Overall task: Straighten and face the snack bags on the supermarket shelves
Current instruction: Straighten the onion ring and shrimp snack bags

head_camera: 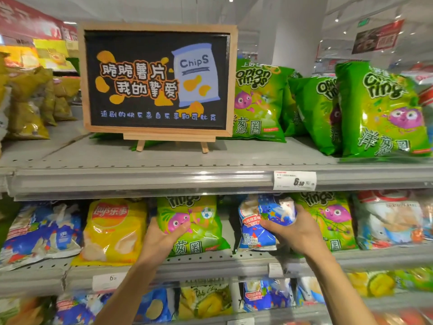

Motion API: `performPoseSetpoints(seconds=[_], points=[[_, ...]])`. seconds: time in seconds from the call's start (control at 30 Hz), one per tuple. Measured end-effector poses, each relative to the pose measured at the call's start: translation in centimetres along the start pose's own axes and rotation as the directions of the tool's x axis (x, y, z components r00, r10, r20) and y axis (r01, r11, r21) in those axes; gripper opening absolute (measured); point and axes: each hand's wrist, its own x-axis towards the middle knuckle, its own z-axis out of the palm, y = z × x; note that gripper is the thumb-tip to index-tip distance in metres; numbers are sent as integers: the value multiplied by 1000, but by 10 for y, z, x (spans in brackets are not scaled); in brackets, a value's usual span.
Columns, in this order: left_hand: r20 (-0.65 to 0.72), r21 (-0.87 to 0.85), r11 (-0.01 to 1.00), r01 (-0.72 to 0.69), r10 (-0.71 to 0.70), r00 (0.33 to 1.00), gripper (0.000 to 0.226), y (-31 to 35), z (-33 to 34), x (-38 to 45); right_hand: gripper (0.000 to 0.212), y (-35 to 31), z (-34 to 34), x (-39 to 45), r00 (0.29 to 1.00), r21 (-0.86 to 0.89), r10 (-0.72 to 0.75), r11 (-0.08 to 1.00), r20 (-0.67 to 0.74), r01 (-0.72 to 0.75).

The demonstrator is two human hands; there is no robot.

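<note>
The left hand (pixel 161 238) grips a green bag (pixel 194 225), thumb across its front. The right hand (pixel 296 232) curls around a blue bag (pixel 260 221). Both bags stand on the middle shelf (pixel 210 260). A yellow bag (pixel 114 228) sits just left of the left hand; a chalkboard sign (pixel 157 80) stands above.

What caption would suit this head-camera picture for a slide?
Facing the middle shelf: left hand grips a green onion rings bag, right hand a blue snack bag.

The chalkboard sign (pixel 157 80) reads "ChipS"; green bags (pixel 257 99) say "onion rings"; the yellow bag (pixel 112 228) "Lay's"; a price tag (pixel 294 180) "6.50".
</note>
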Motion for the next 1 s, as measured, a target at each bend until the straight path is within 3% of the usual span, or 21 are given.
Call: performPoseSetpoints(seconds=[0.2,0.3,0.5,0.7,0.8,1.0], points=[[102,30,996,-88,84,991,29,10,57,5,58,39,-42,-29,999,161,23,987,23,-27],[104,18,999,-50,48,993,26,8,86,13,49,60,-60,-43,998,285,54,957,22,-58],[157,40,999,-9,3,988,40,7,137,12,51,88,-83,-58,992,368,113,926,-62,-82],[165,36,995,94,-99,981,115,5,156,11,63,97,-83,-63,996,336,80,940,-43,-61],[154,151,984,92,-116,981,119,6,157,8,67,97,-81,-66,998,356,63,933,-22,-51],[140,298,953,55,-101,985,91,13,152,-1,55,90,-68,-70,1000,361,16,932,24,-24]])
